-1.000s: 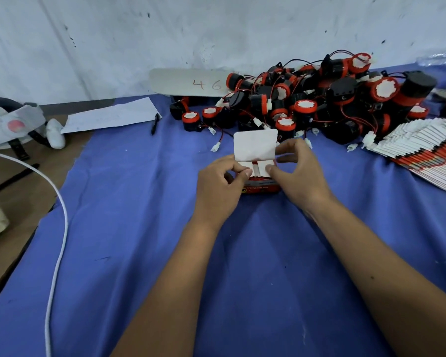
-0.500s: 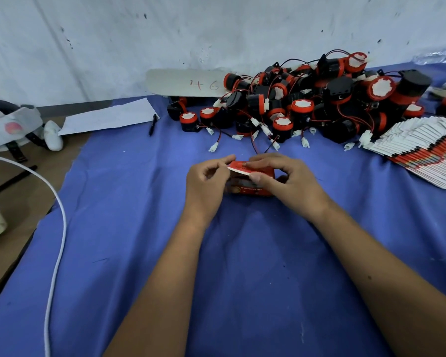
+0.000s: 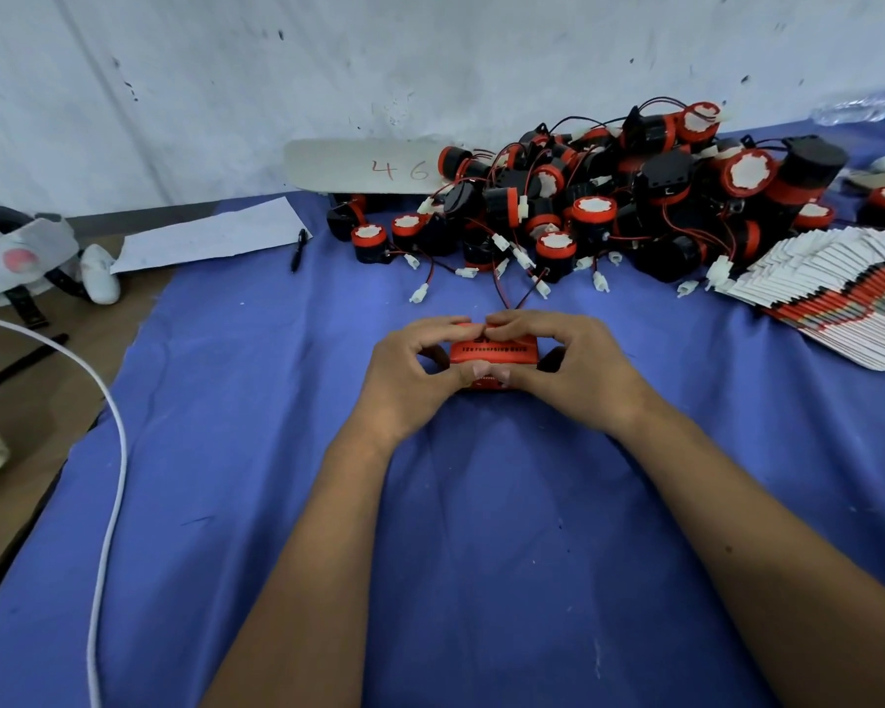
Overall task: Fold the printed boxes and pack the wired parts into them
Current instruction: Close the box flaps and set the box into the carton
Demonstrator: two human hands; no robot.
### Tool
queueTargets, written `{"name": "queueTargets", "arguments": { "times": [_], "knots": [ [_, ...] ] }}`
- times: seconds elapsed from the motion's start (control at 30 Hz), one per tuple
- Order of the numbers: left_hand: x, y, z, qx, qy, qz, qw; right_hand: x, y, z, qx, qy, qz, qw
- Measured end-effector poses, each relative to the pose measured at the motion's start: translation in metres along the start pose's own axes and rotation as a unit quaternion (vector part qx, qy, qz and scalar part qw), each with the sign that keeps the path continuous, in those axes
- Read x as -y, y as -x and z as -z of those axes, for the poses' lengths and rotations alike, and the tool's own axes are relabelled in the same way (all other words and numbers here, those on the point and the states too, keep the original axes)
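Handwriting "46" marks the far grey board (image 3: 364, 168), while left hand (image 3: 410, 373) and right hand (image 3: 578, 365) both pinch the red printed box (image 3: 494, 350) between them.

So the white flap that was sticking up a second ago is folded all the way down, and the red box (image 3: 493, 353) looks closed now, printed side facing up. The left hand (image 3: 414, 376) and right hand (image 3: 573, 370) went from fiddling with the flaps to pinching it, thumbs in front, fingertips on top.
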State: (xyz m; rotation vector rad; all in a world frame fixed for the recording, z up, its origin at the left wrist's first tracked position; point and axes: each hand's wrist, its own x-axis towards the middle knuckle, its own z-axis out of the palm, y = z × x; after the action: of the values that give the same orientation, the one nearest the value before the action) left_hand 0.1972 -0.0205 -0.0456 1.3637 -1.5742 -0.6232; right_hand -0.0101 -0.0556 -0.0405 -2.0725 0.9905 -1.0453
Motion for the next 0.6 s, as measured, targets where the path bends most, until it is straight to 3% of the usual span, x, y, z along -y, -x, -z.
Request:
{"name": "queueTargets", "arguments": {
  "times": [0.4, 0.6],
  "knots": [
    [0.0012, -0.0023, -0.0039, -0.025, -0.008, -0.022, 0.999, -0.0001, -0.0002, -0.0001, 0.009, -0.027, -0.012, 1.0],
    [0.0037, -0.0001, 0.0001, 0.006, 0.007, -0.024, 1.0, 0.0003, 0.0, 0.0022, 0.021, -0.019, -0.012, 1.0]
  ]
}}
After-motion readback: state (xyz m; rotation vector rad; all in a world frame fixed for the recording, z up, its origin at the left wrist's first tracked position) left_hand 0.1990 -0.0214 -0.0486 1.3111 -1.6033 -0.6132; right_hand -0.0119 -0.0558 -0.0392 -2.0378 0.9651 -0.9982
